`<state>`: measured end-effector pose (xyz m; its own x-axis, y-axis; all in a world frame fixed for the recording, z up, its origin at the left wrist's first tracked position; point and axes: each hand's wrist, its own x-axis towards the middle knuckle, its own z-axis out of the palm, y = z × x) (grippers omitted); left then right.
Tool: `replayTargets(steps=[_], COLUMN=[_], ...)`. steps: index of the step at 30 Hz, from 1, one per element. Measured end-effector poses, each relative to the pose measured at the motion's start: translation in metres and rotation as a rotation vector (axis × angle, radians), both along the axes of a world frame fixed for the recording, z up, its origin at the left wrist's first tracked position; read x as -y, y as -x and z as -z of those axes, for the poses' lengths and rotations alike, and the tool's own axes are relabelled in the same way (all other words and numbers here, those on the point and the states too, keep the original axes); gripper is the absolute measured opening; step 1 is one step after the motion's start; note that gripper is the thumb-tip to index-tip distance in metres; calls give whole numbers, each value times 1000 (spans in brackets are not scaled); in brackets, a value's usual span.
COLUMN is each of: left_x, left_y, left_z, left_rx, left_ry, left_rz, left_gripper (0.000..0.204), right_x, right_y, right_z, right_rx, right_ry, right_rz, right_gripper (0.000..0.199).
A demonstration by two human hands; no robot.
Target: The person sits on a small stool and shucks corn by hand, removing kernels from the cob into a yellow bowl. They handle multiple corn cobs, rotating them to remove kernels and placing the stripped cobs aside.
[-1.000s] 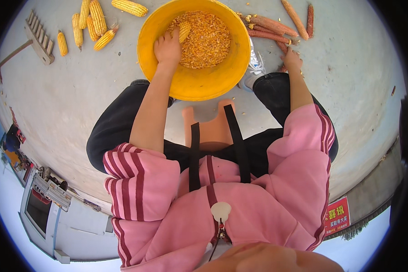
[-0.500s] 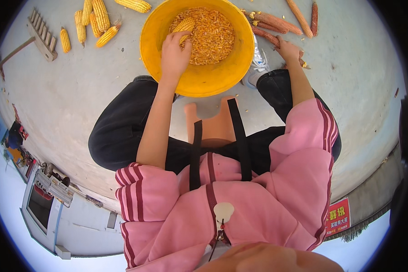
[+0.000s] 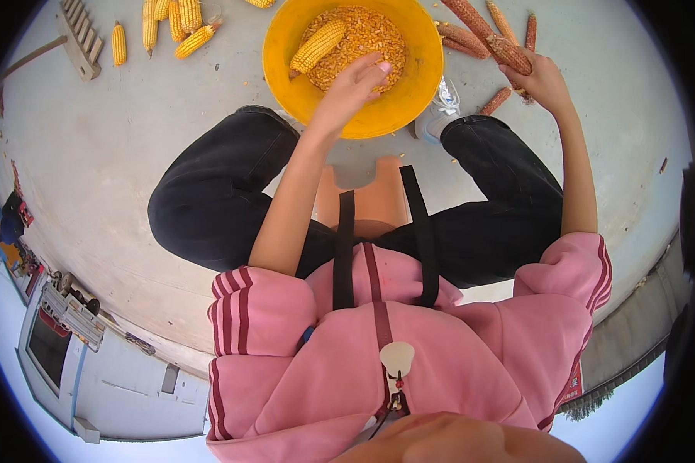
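A yellow bucket point(image 3: 276, 46) stands in front of me with loose corn kernels point(image 3: 371, 38) inside. An ear of corn point(image 3: 319, 46), still covered in yellow kernels, lies on them at the left. Over the near part of the bucket, just right of that ear, is my left hand point(image 3: 351, 91), its fingers apart and nothing in it. To the right of the bucket, my right hand point(image 3: 544, 81) is closed around bare reddish corncobs point(image 3: 506, 52), which slant up and away to the left. The cobs overlap, so their exact number is hard to tell.
Several unshelled ears of corn point(image 3: 198, 40) lie on the concrete floor at the far left, near a wooden rake point(image 3: 77, 42). More bare cobs point(image 3: 462, 38) are right of the bucket; one short cob point(image 3: 494, 101) lies by my shoe point(image 3: 440, 112). An orange stool point(image 3: 363, 204) is under me.
My left hand has let go of the ear of corn and shifted right. My right hand has moved right, raising the corncobs off the floor. The view has shifted slightly.
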<state>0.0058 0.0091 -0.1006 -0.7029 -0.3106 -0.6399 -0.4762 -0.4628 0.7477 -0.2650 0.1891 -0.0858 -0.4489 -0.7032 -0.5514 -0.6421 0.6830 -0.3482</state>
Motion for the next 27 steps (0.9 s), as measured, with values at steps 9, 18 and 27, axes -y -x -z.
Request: replayTargets(steps=[9,18,27], left_x=[32,67,45], left_y=[-8,-17,0], left_z=[10,11,80], left_rx=[-197,497,565], left_ry=[-114,456,804], left_rz=[-512,817,1087], left_gripper=[44,35,27], right_x=[106,128,124], right_y=[-118,-129,-151], right_z=[-29,42,86], right_rx=[322,370,142], right_ry=[53,-415,-405], right_rz=[-48,-145,-438], right_gripper=[44,38,31])
